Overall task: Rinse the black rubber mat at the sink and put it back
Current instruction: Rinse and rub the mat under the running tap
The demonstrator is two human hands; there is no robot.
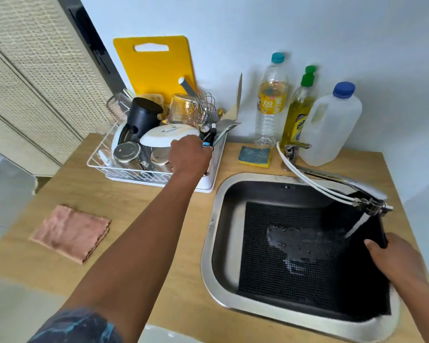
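The black rubber mat [290,263] lies in the steel sink [209,243], its right part lifted up against the sink's right side. Water runs from the faucet [364,191] onto it and pools on its grid surface. My right hand [394,261] grips the mat's raised right edge, thumb on top. My left hand [190,154] reaches far over to the dish rack [156,179] and closes round a black and blue handle [208,142] standing in the rack's utensil holder.
The rack holds a plate, cups, a whisk and jars; a yellow cutting board [154,68] leans behind it. A sponge [255,156], an oil bottle [270,105], dish soap [299,112] and a white jug [330,127] stand behind the sink. A pink cloth [71,232] lies on the wooden counter.
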